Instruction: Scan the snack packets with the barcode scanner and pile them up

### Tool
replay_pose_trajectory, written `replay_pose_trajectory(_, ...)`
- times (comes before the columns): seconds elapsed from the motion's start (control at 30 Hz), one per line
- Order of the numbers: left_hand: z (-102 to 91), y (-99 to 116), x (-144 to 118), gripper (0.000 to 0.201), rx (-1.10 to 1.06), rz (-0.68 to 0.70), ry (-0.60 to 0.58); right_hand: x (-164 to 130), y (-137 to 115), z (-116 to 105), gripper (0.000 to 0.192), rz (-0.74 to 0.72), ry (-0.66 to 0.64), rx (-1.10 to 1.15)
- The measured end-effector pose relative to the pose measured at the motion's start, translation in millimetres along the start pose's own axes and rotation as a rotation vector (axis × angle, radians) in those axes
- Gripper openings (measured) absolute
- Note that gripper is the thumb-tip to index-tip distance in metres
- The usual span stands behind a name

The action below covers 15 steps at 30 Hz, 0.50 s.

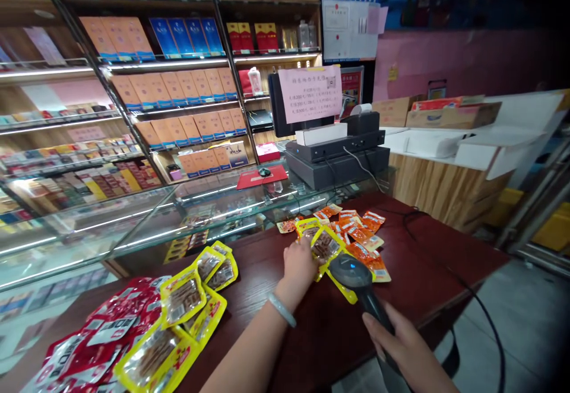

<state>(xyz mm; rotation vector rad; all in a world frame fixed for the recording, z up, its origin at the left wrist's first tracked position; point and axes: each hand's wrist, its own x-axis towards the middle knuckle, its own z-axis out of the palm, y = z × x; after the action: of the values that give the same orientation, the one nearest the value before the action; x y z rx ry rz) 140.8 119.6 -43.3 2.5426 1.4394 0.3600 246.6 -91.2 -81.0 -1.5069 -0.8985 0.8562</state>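
My right hand [396,336] is wrapped round the handle of a dark barcode scanner [350,271], whose head shows a small blue light. The scanner's head is right over the edge of the yellow-edged snack packets [327,244]. My left hand [299,262], with a pale bangle on its wrist, grips one of these packets at its left side; the fingertips are partly hidden. Behind them lies a loose heap of orange snack packets [360,227]. On the left side of the table rest several more yellow-edged packets [182,298], beside a pile of red packets [107,333].
The dark red table [262,286] meets a glass display counter [214,206]. A cash register [333,155] and a mouse [264,172] stand beyond. A black cable [472,292] hangs over the table's right edge. Shelves of boxes [182,87] line the back.
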Motion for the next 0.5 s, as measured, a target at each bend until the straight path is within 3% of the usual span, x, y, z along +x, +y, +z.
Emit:
replay_pose_trajectory(0.07,-3.1,-15.8,-11.8,0.043,-0.133,-0.082,-0.056,0.5,-2.0,6.0,0.06,0.004,0.056,0.007)
replay_pose_trajectory(0.17,-9.6,-40.7,-32.8,0.031,-0.305,-0.163,-0.036,1.9,-6.4,18.0,0.06,-0.006,0.076,0.033)
replay_pose_trajectory(0.33,-24.5,-75.8,-64.9,0.028,-0.453,-0.242,0.027,8.3,-17.5,43.9,0.055,-0.013,-0.055,0.02)
replay_pose_trajectory(0.5,-42.9,-110.6,-91.2,0.029,-0.459,-0.327,0.113,14.2,-30.0,77.8,0.053,-0.077,-0.193,-0.003)
